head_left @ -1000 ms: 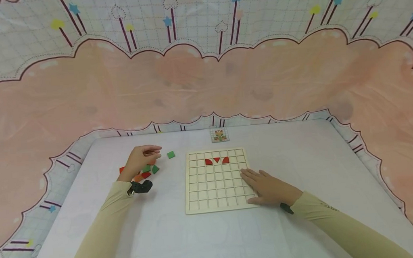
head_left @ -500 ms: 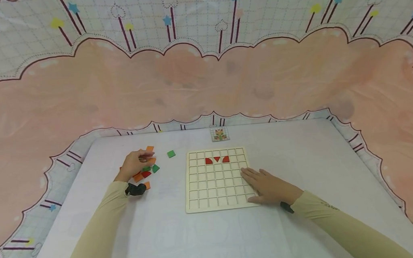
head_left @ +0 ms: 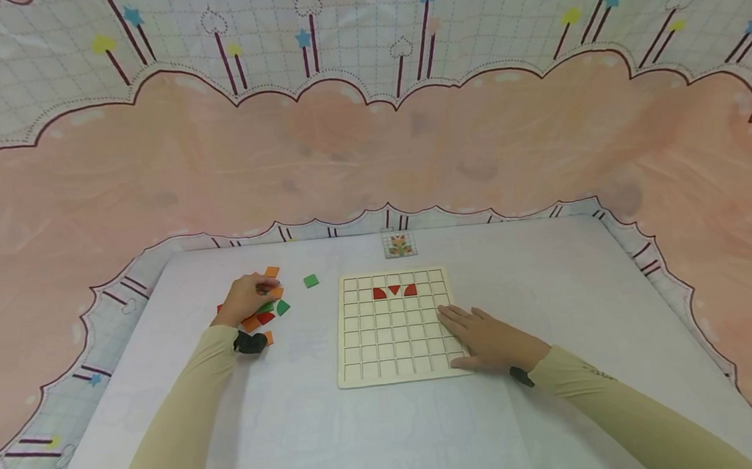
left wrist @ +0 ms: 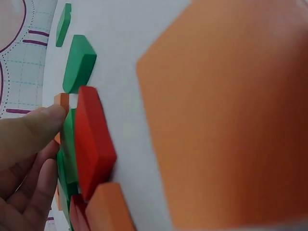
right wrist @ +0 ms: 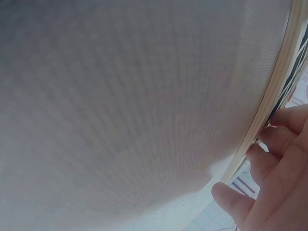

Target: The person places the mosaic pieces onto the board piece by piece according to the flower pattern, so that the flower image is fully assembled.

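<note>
Grid board [head_left: 386, 353] seems steadied by the right hand [head_left: 492, 338], spread on its right edge; at tiles [left wrist: 95, 139] left of it, I cannot tell if the left hand [head_left: 242, 299] pinches.

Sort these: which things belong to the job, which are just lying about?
Likely in the job: gridded board; three red tiles set in it; loose coloured tiles by the left hand; small picture card.

Just there: patterned backdrop; black wrist gear.

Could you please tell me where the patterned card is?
In the head view, the patterned card sits by the far edge of the table, just past the grid board and right of the loose tiles.
</note>
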`<state>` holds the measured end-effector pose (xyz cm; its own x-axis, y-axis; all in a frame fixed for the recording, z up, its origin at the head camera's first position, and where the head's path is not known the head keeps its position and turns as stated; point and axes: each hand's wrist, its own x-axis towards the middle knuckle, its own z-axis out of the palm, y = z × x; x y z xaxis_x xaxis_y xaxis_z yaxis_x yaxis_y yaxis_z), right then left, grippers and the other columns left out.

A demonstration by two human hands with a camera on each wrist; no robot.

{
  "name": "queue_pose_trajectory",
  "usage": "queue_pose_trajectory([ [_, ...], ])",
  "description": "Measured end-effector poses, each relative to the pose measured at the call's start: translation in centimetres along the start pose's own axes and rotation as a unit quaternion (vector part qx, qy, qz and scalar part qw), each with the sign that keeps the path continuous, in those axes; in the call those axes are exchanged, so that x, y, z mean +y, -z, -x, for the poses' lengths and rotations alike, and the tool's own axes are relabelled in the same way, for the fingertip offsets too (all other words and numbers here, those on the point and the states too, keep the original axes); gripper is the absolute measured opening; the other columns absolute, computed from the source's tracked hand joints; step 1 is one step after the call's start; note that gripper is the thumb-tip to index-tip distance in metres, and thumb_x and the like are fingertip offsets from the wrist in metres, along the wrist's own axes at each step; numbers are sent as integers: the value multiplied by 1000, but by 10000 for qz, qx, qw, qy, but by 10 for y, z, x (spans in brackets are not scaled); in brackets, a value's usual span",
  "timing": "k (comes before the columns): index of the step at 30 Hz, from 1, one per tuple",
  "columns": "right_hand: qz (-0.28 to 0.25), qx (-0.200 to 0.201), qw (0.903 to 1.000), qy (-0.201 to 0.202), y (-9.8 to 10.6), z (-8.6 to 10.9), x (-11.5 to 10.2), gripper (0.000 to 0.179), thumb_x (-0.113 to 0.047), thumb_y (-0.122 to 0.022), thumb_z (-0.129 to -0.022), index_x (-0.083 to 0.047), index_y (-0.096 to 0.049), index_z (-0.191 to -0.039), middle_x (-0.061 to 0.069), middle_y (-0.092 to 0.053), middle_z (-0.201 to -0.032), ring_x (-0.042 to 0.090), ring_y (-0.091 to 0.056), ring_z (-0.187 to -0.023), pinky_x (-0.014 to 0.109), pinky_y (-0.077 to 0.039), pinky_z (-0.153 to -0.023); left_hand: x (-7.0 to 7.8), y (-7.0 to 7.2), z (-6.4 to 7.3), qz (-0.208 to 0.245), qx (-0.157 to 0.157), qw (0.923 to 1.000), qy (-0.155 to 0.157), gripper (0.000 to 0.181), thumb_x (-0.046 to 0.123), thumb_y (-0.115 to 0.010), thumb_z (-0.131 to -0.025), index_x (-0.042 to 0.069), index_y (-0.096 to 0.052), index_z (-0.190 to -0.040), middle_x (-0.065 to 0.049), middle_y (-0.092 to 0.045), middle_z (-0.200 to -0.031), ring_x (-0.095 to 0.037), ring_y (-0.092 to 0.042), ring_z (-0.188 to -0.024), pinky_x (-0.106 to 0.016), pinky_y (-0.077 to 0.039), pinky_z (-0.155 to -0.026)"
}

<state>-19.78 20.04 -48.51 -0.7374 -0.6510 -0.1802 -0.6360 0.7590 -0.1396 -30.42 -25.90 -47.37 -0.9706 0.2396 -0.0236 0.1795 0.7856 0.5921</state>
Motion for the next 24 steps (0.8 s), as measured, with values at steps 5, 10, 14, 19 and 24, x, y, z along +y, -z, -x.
queue_pose_trajectory([
  [5, 6, -19, 10000, -16, 1, 0, -1, 86, -55, -53, -89, -5, -20, -150, 11, -20, -157, 26, -21, -145, 52, -24, -113, 0, -1, -1, 104, 16, 9999, 70, 32, 9, -67, -85, -6, -63, -112, -24, -64, -108, -35, -59, -98, -45, -49, -88],
  [10, -39, -70, 10000, -40, 2, 0, -1, 86, -56, -53, -89, -5, -19, -150, 11, -20, -157, 27, -20, -145, 53, -23, -113, -3, 0, -2, 163, -7, 9995, 263, 32, 5, -67, -84, -6, -63, -114, -23, -62, -109, -33, -60, -98, -44, -49, -89],
  [14, -4, -63, 10000, -20, 1, 0, 0, 86, -56, -52, -89, -5, -19, -150, 11, -20, -157, 27, -21, -145, 53, -24, -113, -3, 0, -2, 248, -60, 9990, 379, 32, 4, -66, -84, -6, -62, -115, -24, -61, -110, -34, -60, -99, -44, -49, -90],
  [19, -26, -55, 10000, 5, 0, 0, 0, 86, -56, -52, -89, -5, -18, -150, 11, -20, -157, 27, -20, -145, 53, -23, -113, -4, -1, -3, 113, -99, 9993, 345, 32, 6, -66, -85, -4, -63, -115, -22, -61, -108, -32, -58, -97, -42, -49, -88],
  [24, 22, -59, 10000, -1, 0, -1, 0, 87, -56, -52, -89, -5, -18, -150, 11, -20, -157, 26, -20, -145, 53, -24, -113, -7, -1, -3, 43, -47, 9998, 184, 33, 7, -67, -84, -6, -63, -114, -22, -61, -107, -33, -59, -97, -44, -49, -88],
])
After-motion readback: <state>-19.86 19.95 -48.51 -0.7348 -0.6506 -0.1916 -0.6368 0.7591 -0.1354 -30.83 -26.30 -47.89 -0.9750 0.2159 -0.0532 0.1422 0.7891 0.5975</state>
